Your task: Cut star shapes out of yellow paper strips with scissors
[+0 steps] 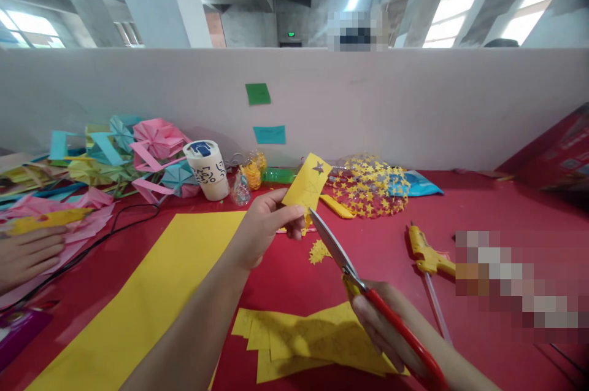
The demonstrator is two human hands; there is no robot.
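My left hand (269, 225) pinches a strip of yellow paper (304, 185) that has a star-shaped hole near its top and faint star outlines below. In my right hand (381, 311) is a pair of scissors (334, 243) with red handles, its blades pointing up and left. The blade tip meets the lower edge of the strip beside my left fingers. A small pile of cut yellow stars (318, 251) lies on the red table below. Nearer to me, several yellow paper strips (313, 339) are stacked, partly shaded by my right hand.
A large yellow sheet (151, 280) lies at left. Behind stand a paper cup (207, 170), folded paper flowers (159, 139), a bag of yellow stars (368, 185) and a yellow cutter (338, 207). A glue gun (426, 253) lies right. Another person's hand (32, 256) is at far left.
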